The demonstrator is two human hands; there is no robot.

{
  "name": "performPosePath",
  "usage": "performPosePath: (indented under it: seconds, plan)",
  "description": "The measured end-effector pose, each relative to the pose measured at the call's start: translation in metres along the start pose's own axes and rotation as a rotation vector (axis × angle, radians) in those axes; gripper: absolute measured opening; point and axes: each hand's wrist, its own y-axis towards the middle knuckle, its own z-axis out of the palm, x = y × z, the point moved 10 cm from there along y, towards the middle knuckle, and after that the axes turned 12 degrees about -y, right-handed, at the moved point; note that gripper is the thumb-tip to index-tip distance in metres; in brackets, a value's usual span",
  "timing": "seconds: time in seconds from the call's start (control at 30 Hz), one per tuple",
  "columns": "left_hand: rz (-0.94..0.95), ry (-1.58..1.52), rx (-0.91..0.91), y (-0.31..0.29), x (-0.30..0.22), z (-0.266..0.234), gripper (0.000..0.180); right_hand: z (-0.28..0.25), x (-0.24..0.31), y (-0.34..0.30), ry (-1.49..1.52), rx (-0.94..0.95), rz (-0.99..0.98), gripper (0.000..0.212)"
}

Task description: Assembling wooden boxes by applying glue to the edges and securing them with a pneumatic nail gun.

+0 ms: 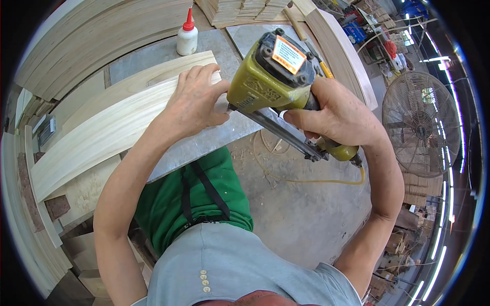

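Observation:
My right hand is wrapped round the handle of an olive-green pneumatic nail gun. The gun is tilted, its nose close to the right end of a pale wooden board on the bench. At that same end my left hand grips the board, fingers over its top and far side, thumb toward the near side. A second wooden board runs along the far side of the first. The gun's body hides the exact spot where its nose meets the wood, so contact cannot be made out.
A white glue bottle with a red tip stands behind the boards on the metal-topped bench. A yellow air hose hangs from the gun over the floor. Stacked boards line the far left. At right stands a large fan.

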Motion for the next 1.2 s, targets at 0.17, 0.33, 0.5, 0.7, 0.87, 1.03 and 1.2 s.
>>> performPosePath:
  seconds: [0.17,0.33,0.5,0.7,0.87,1.03,1.2]
  plan:
    - [-0.01,-0.002,0.016,-0.001,0.002,0.002,0.05,-0.002,-0.003,0.005,0.026,0.04,-0.001,0.026]
    - [0.003,0.048,0.046,0.002,-0.002,0.002,0.055,0.002,-0.023,0.002,0.088,0.068,0.061,0.024]
    - [0.004,0.078,0.106,0.007,-0.008,-0.006,0.063,-0.001,-0.061,-0.008,0.162,0.006,0.16,0.025]
    - [-0.366,-0.265,0.191,0.039,0.034,-0.016,0.032,0.009,-0.104,0.009,0.39,-0.061,0.008,0.026]
    - [-0.687,-0.511,0.172,0.039,0.07,-0.01,0.024,0.03,-0.143,0.035,0.404,-0.105,-0.051,0.032]
    - [-0.789,-0.619,0.13,0.035,0.085,-0.009,0.022,0.043,-0.162,0.05,0.489,-0.141,-0.124,0.031]
    - [-0.799,-0.725,0.16,0.037,0.082,-0.005,0.02,0.046,-0.167,0.057,0.561,-0.094,-0.132,0.032]
